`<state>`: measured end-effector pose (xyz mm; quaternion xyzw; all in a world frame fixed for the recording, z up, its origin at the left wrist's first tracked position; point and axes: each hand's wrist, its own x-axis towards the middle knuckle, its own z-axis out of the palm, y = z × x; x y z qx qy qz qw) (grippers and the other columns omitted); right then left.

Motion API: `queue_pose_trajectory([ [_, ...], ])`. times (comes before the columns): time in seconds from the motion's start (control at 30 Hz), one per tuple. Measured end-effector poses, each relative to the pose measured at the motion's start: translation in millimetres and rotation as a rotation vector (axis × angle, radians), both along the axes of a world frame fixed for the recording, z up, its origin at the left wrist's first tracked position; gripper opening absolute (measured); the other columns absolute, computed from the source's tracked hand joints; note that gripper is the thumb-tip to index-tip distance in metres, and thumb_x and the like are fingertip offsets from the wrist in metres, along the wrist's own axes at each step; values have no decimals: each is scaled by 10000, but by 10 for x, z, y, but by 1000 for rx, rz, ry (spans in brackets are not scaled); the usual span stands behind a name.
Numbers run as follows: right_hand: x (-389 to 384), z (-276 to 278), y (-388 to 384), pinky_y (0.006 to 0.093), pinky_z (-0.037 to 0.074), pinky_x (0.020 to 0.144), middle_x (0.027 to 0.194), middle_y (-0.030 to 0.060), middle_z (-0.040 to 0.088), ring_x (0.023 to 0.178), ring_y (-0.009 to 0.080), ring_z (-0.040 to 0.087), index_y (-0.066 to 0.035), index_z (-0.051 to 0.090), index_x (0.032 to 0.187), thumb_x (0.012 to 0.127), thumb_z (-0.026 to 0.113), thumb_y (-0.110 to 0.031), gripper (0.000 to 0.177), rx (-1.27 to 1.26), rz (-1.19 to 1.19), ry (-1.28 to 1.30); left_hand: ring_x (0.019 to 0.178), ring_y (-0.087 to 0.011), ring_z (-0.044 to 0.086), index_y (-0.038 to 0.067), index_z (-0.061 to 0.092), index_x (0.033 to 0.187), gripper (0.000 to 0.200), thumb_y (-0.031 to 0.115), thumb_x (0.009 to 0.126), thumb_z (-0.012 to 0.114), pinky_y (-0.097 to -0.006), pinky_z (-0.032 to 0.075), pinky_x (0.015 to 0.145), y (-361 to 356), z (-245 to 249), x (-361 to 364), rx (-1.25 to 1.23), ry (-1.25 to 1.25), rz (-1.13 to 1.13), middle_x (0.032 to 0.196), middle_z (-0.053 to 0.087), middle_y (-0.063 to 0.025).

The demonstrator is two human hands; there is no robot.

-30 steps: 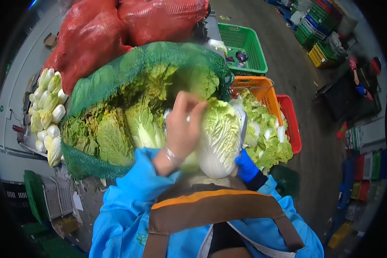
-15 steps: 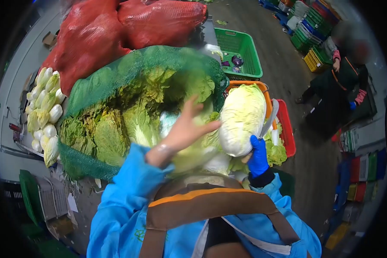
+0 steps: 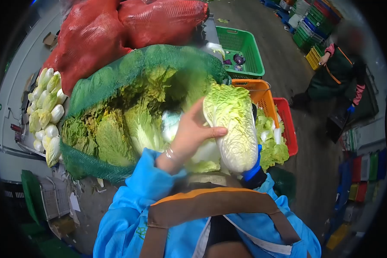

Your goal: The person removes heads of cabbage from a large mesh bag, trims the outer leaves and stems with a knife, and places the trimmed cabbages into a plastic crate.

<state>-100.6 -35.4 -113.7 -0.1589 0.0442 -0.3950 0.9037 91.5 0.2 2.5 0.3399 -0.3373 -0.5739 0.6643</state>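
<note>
A pale green-yellow napa cabbage [image 3: 233,131] is held up in front of me. My bare left hand [image 3: 192,135] grips its left side, thumb across the front and fingers behind. At the cabbage's lower right is my blue-gloved right hand [image 3: 254,168], mostly covered by it. The knife seen in that hand a moment ago is now hidden behind the cabbage. Left of my hands lies an opened green mesh sack [image 3: 88,88] with several napa cabbages [image 3: 139,124], some with browned outer leaves.
Red mesh sacks [image 3: 90,38] and a pile of trimmed cabbages [image 3: 46,112] sit to the left. Green [image 3: 256,51], orange [image 3: 266,96] and red [image 3: 290,133] crates stand on the right, with loose leaves [image 3: 273,152] nearby. Another person [image 3: 337,73] stands further right.
My left hand has closed on the cabbage after reaching toward it. The cabbage has turned and moved slightly left and down, covering the knife and most of my right hand.
</note>
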Motion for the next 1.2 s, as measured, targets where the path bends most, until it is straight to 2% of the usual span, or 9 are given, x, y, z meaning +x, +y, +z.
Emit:
queue_pose_trajectory([
  [0.33,-47,67,159,455,349,1000,1311,172,415,1177,325,427,-25,336,1326,933,303,-372,525,81,54,-79,798,-55,535,34,558,1005,192,21,815,591,-198,418,712,225,-39,143,22,83,338,900,599,6],
  [0.47,7,135,142,493,264,1048,1367,140,364,1243,341,356,-97,319,1356,816,498,-502,698,105,-103,264,852,-161,579,16,540,1019,245,172,835,588,-276,445,756,326,-101,377,-31,160,-110,966,611,-56],
  [0.53,-8,129,132,494,268,1046,1363,136,372,1239,339,362,-99,335,1348,818,501,-490,680,147,-115,199,825,-163,574,20,578,928,253,246,820,614,-285,437,739,354,-42,363,-14,-561,-611,874,620,-55],
  [0.63,-108,20,146,495,285,1034,1334,132,413,1223,332,387,-85,371,1325,837,503,-416,604,222,-97,247,799,-271,598,39,599,907,344,350,769,655,-339,458,712,410,-202,20,131,-1264,-773,818,628,-138],
  [0.73,-8,270,159,437,362,986,1278,101,477,1172,280,453,-97,434,1277,883,378,-408,506,211,-184,502,823,-329,607,38,594,968,435,400,738,671,-369,469,724,322,-640,-223,351,-1525,-824,847,631,-169],
  [0.83,-264,15,60,431,382,970,1270,125,477,1172,299,452,-62,395,1294,847,479,-349,537,46,-124,372,1117,-290,491,48,297,1336,850,300,669,760,-340,389,946,102,-586,43,120,-1162,-359,1191,493,-222],
  [0.9,-208,256,35,380,433,927,1273,143,461,1158,274,467,-19,319,1331,769,618,-203,662,-222,-245,566,1177,-330,429,25,92,1382,1088,290,607,807,-369,332,1002,-95,-243,104,83,-505,-102,1260,418,-246],
  [1.0,-31,621,131,379,427,943,1287,136,441,1158,251,467,-9,277,1350,735,662,-174,745,-494,-344,838,1160,-306,438,0,86,1371,1116,304,593,825,-370,335,1000,-220,-117,-191,123,-516,153,1256,415,-219],
  [1.2,-81,337,129,428,397,973,1344,126,375,1174,304,436,-81,249,1371,707,709,-373,859,-50,-89,459,1076,-165,484,1,349,1285,695,102,713,730,-319,367,957,-145,-97,-305,17,81,-15,1229,474,-102],
])
